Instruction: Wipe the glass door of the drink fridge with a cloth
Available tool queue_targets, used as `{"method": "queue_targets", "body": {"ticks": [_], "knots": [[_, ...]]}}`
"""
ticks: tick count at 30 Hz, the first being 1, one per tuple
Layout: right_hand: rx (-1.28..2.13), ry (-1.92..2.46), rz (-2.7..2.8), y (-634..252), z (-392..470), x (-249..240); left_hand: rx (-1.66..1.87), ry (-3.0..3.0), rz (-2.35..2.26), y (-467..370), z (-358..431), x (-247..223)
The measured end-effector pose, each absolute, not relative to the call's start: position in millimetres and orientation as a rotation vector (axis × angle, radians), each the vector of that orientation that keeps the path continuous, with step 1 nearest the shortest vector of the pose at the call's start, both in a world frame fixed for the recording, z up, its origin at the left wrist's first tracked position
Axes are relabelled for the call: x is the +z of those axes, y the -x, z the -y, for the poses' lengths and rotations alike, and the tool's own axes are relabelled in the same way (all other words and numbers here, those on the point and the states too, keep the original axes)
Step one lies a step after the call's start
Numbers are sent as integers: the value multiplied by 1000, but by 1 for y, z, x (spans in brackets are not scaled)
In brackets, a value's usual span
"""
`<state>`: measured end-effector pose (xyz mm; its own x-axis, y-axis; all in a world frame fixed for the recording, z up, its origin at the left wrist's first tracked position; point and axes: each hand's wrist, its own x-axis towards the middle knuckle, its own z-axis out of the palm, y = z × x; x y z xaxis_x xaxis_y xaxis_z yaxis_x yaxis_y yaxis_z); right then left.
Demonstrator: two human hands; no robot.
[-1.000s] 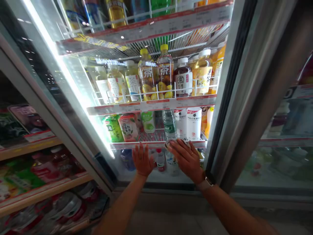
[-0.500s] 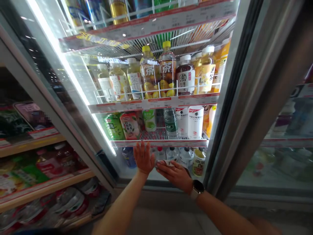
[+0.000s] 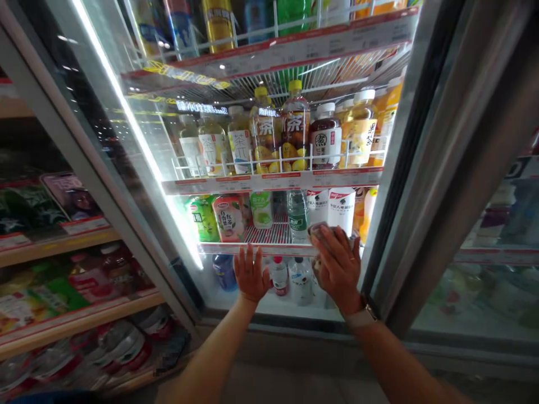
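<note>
My left hand (image 3: 252, 275) lies flat with fingers spread, seemingly against the glass door (image 3: 269, 314) of a drinks fridge, and holds nothing. Farther right and a little higher, my right hand (image 3: 338, 264) presses a greyish cloth (image 3: 316, 228) against the same glass. Only edges of the cloth show around its fingers; the palm hides the rest. A watch band (image 3: 365, 315) circles the right wrist. Behind the glass, a clear bottle with a green label (image 3: 298, 216) and white cartons (image 3: 341, 207) stand near the right hand.
Bottled teas (image 3: 296, 129) fill the shelf above, with cans (image 3: 218, 25) on top. Bottles (image 3: 279, 275) stand on the fridge floor. A dark door frame (image 3: 404, 185) rises at the right. On the left, a wooden-edged shelf (image 3: 80, 320) holds packaged drinks.
My right hand has slid with the cloth up and to the right, away from the left hand. The left hand stays in nearly the same place. The view has shifted slightly.
</note>
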<state>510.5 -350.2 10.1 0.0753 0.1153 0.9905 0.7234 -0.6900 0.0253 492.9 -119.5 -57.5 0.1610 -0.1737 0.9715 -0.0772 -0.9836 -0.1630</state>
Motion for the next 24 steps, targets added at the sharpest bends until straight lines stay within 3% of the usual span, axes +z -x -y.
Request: {"method": "queue_targets", "body": {"ticks": [5,15,24], "knots": [[-1617,1874,887,-507,330,-2,-1976,2317,-265,-490,122,-53],[-1338,2073,1592,-498,315,-104,-1967,2345,-263,-492,119,-57],[-1511,1996,1316,-502,324,-42,-1967,2347,-255,-493,117,-60]]}}
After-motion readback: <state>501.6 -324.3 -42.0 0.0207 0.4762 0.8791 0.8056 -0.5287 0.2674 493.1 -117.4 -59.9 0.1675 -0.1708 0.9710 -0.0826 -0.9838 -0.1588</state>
